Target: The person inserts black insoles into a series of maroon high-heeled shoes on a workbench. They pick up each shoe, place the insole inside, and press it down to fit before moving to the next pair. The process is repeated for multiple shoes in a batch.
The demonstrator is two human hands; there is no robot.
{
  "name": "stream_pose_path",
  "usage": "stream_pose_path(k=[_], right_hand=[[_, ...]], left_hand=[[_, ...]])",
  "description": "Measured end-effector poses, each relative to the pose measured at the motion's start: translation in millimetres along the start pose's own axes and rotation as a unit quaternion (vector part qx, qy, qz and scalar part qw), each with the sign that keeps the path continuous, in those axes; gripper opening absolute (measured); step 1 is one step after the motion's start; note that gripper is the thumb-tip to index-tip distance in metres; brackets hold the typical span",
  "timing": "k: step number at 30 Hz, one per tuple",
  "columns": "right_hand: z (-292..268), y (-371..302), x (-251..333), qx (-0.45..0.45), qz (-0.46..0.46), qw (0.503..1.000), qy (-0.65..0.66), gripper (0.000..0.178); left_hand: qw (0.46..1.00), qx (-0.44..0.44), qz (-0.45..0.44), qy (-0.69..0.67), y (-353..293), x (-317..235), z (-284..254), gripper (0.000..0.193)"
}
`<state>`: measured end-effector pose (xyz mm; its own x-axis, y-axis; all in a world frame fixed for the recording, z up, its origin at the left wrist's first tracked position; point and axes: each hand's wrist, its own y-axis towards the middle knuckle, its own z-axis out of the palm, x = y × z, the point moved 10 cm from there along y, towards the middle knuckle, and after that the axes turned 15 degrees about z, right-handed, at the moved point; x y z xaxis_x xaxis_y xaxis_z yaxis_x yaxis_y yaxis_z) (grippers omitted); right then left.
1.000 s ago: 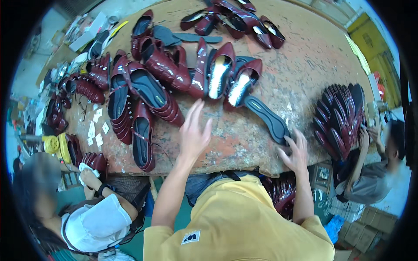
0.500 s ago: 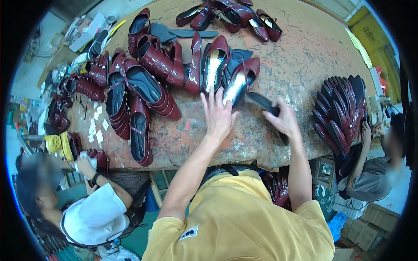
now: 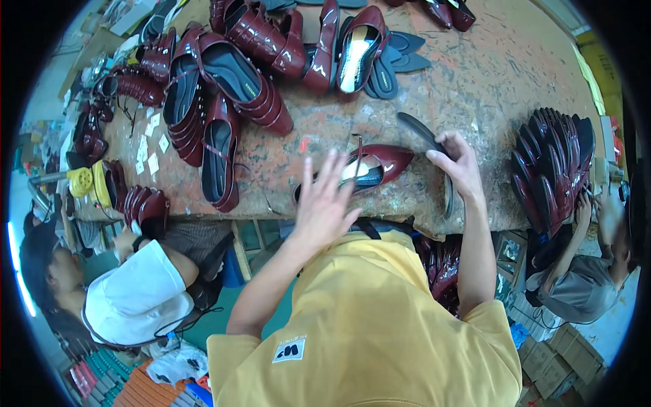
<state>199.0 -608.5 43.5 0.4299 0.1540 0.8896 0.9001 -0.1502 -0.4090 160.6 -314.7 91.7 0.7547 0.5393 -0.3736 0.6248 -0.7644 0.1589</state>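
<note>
I wear a plain yellow shirt [image 3: 369,319], its cloth loose and softly creased. On its left side sits a small, white, four-sided patch [image 3: 289,349] with dark print. My left sleeve [image 3: 234,363] and right sleeve [image 3: 489,336] are short and the same yellow, leaving the forearms uncovered. My left hand [image 3: 323,205] and right hand [image 3: 462,167] are both bare.

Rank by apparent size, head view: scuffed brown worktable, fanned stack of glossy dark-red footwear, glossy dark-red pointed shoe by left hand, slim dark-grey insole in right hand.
1. Brown worktable
2. Fanned stack
3. Pointed shoe, partly hidden
4. Grey insole, seen nearly edge-on
</note>
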Motion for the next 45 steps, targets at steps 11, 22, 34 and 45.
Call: stream_pose_path(k=[11, 22, 34, 45], right_hand=[[186, -39, 82, 0.205, -0.309, 0.828, -0.420, 0.028], [245, -40, 60, 0.213, -0.378, 0.773, -0.463, 0.026], [194, -32, 72, 0.087, -0.318, 0.743, -0.582, 0.054], [90, -14, 44, -0.004, 0.073, 0.972, -0.224, 0.048]], left_hand=[[0.959, -0.256, -0.125, 0.001, -80, 22, -51, 0.036], [0.928, -0.197, -0.275, -0.156, -80, 55, -29, 0.062], [0.982, 0.125, -0.097, 0.103, -56, 39, -2, 0.048], [0.980, 0.158, 0.025, 0.122, -21, 23, 27, 0.080]])
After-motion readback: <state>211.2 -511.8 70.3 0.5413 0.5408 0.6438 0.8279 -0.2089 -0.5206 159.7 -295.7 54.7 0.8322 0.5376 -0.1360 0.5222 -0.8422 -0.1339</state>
